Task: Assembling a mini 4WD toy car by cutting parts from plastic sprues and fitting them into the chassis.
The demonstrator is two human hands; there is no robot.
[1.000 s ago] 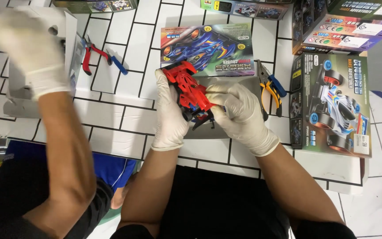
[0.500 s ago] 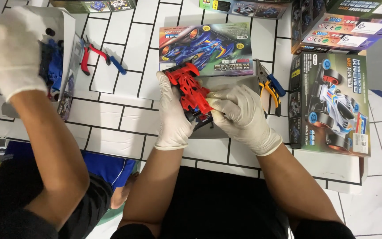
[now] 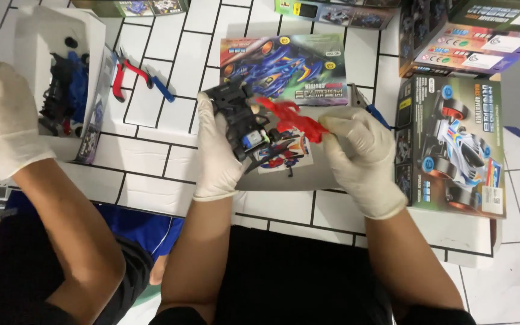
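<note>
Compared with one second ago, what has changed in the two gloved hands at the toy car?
The right hand has pulled the red body shell off to the right. The left hand now holds the bare black chassis alone. Earlier both hands held the car as one piece. The boxes and the co-worker's gloved hand remain roughly in place.

Tiled toy-assembly floor (image 3: 151,150), kit boxes (image 3: 452,144)
</note>
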